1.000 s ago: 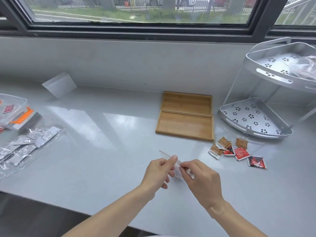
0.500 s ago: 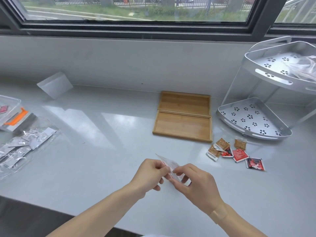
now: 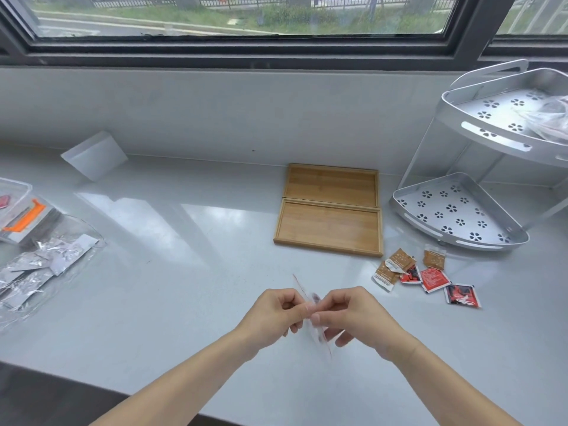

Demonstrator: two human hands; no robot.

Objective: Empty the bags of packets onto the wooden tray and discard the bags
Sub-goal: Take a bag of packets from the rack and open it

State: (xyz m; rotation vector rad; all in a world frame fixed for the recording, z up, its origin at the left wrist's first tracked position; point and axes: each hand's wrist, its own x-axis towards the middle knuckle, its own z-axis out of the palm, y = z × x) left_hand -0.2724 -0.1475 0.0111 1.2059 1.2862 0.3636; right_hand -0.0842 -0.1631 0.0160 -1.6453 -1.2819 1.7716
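While both hands meet low over the white counter (image 3: 190, 272), the left hand (image 3: 270, 315) and the right hand (image 3: 359, 318) pinch a small clear bag (image 3: 313, 315) between them. The fingers of each hand are curled tight on the thin plastic, and the bag is held up off the counter. It is blurry, so what is inside cannot be told. Up ahead lie two wooden trays side by side, the near tray (image 3: 329, 229) touching the far tray (image 3: 332, 184) along one long edge. Both trays have nothing in them. Just right of the near tray's front corner sits a little heap of packets (image 3: 427, 276), some brown and some red, lying flat on the counter and not on the wood. Behind the packets stands a silver corner rack (image 3: 455, 210) with two shelves, and some crumpled clear plastic (image 3: 550, 118) rests on the top shelf. At the far left edge lies a big clear bag of silver packets (image 3: 40, 265), with a plastic box (image 3: 12, 204) and something orange just behind it. A small white block (image 3: 93, 155) leans by the wall. Between the left bag and the trays the counter is wide and bare. The front edge of the counter runs under the arms, close to the person. A window (image 3: 239, 16) runs along the back.
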